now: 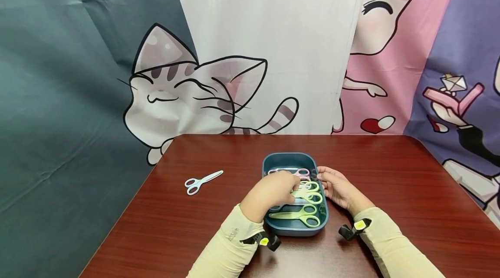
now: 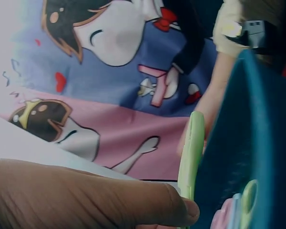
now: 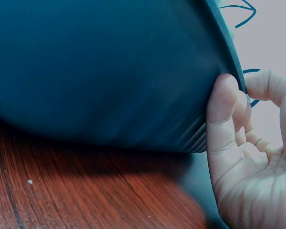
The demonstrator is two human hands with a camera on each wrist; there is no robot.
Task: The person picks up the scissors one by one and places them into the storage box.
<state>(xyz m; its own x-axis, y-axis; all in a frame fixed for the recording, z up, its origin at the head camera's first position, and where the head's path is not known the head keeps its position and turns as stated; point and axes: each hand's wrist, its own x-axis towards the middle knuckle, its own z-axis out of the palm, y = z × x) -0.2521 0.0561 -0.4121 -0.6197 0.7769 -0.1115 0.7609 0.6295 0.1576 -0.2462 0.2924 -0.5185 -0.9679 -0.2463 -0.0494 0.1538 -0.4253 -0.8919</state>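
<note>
A dark blue bin (image 1: 295, 231) on the table holds several scissors. My left hand (image 1: 275, 193) reaches over its left side and pinches light green scissors (image 2: 191, 152), whose looped handles point right in the head view. Below them in the bin lie other green scissors (image 1: 298, 216), with pink scissors (image 1: 301, 172) toward the far end. My left palm hides part of the pile. At the bin's right side, my right hand (image 1: 341, 189) grips the rim; the right wrist view shows the thumb (image 3: 223, 102) against the outer wall and a finger over the edge.
Pale blue scissors (image 1: 203, 181) lie alone on the brown table (image 1: 175, 226), left of the bin. Behind the table's far edge hangs a cartoon-printed cloth (image 1: 273, 31).
</note>
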